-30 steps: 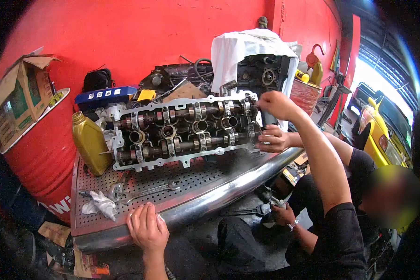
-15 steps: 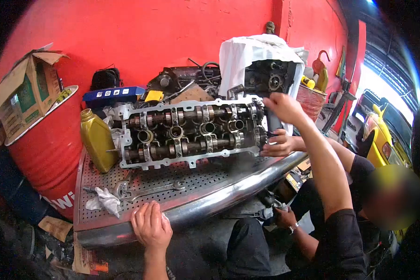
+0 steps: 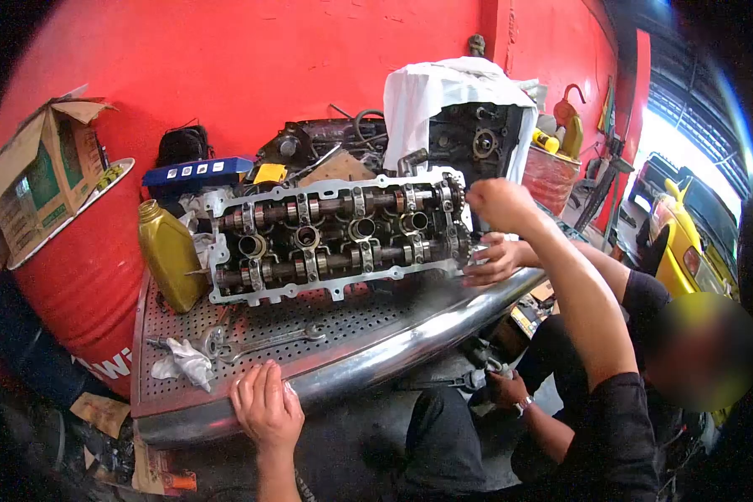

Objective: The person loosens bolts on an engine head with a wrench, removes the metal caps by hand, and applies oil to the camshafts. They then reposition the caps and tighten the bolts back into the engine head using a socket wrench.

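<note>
A cylinder head (image 3: pixel 335 238) with two camshafts lies on a perforated metal table (image 3: pixel 343 322). My right hand (image 3: pixel 495 205) is at the head's right end with its fingers curled against the camshaft ends; what they pinch is hidden. My left hand (image 3: pixel 265 408) lies flat on the table's rounded steel front rail (image 3: pixel 393 356) and holds nothing. A co-worker crouches at the right. One of that person's hands (image 3: pixel 494 259) touches the head's lower right corner. The other hand (image 3: pixel 506 389), with a wristwatch, holds a tool below the table.
A gold oil bottle (image 3: pixel 166 255) stands left of the head. A white rag (image 3: pixel 184 364) and wrenches (image 3: pixel 263 339) lie on the table. An engine block under white cloth (image 3: pixel 452 100) stands behind. A red drum (image 3: pixel 75 276) with a cardboard box (image 3: pixel 38 180) is at the left, a yellow car (image 3: pixel 686 243) at the right.
My right hand has dropped slightly along the head's right end. The co-worker's upper hand has shifted a little. My left hand has stayed on the rail.
</note>
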Tool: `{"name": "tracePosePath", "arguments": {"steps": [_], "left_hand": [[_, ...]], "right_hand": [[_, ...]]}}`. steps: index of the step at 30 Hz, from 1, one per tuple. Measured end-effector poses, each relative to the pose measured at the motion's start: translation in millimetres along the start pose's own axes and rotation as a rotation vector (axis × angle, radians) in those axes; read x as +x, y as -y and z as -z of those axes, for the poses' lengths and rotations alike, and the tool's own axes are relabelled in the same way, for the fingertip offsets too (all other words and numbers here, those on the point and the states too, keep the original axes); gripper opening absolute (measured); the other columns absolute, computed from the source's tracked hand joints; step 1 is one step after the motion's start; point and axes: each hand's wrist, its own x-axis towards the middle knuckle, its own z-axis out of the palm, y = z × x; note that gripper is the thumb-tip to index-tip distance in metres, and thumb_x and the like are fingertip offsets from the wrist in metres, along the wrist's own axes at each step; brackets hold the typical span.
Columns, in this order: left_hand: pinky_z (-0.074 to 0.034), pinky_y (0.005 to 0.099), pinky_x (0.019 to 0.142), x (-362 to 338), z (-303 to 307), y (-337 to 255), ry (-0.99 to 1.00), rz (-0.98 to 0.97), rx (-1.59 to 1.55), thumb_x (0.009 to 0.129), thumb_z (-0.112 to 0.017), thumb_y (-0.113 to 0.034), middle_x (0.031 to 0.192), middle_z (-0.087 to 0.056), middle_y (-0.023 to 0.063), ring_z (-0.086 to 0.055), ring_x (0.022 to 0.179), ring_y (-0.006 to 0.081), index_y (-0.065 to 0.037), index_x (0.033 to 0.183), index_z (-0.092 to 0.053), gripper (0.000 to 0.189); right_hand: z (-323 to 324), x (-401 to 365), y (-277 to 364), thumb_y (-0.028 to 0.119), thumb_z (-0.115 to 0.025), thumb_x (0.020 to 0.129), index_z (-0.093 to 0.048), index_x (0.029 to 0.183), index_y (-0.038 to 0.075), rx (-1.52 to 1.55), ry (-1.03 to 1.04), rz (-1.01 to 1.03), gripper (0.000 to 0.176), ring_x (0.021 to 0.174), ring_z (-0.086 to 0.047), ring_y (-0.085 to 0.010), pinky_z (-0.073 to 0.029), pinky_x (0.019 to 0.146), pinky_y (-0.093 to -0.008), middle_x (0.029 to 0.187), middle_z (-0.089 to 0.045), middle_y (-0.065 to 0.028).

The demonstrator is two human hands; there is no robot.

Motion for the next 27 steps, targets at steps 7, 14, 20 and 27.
{"name": "tracePosePath", "arguments": {"steps": [7, 14, 20, 27], "left_hand": [[-0.044, 0.0526, 0.098, -1, 2, -1, 0.011, -0.011, -0.001, 0.076, -0.065, -0.003, 0.114, -0.067, 0.0139, -0.061, 0.107, 0.0324, 0.001, 0.111, -0.062, 0.035], [-0.044, 0.0523, 0.098, 0, 2, 0, 0.020, 0.013, 0.001, 0.077, -0.064, -0.004, 0.113, -0.067, 0.0144, -0.060, 0.108, 0.0322, 0.002, 0.111, -0.063, 0.035], [-0.043, 0.0523, 0.099, -2, 2, 1, 0.026, -0.004, 0.007, 0.076, -0.064, -0.004, 0.113, -0.067, 0.0145, -0.061, 0.107, 0.0318, 0.002, 0.111, -0.064, 0.036], [-0.043, 0.0526, 0.100, 1, 6, -1, 0.012, 0.016, 0.007, 0.076, -0.064, -0.005, 0.113, -0.067, 0.0134, -0.060, 0.108, 0.0308, 0.001, 0.110, -0.064, 0.034]], "right_hand": [[-12, 43, 2, 0.034, -0.045, 0.099, -0.070, 0.099, 0.004, -0.092, 0.056, 0.035, 0.039, 0.094, -0.068, -0.0420, -0.054, 0.083, -0.0514, 0.098, -0.071, -0.0225], [-12, 12, -1, 0.033, -0.050, 0.096, -0.069, 0.093, 0.004, 0.010, 0.018, -0.021, 0.035, 0.093, -0.068, -0.0428, -0.053, 0.084, -0.0522, 0.093, -0.071, -0.0224], [-20, 48, -18, 0.032, -0.050, 0.094, -0.070, 0.092, 0.002, 0.040, -0.018, 0.056, 0.036, 0.090, -0.068, -0.0438, -0.054, 0.081, -0.0519, 0.095, -0.070, -0.0247], [-27, -1, 5, 0.027, -0.050, 0.095, -0.070, 0.094, 0.005, -0.035, -0.046, 0.009, 0.030, 0.087, -0.069, -0.0422, -0.055, 0.077, -0.0528, 0.089, -0.071, -0.0215]]}}
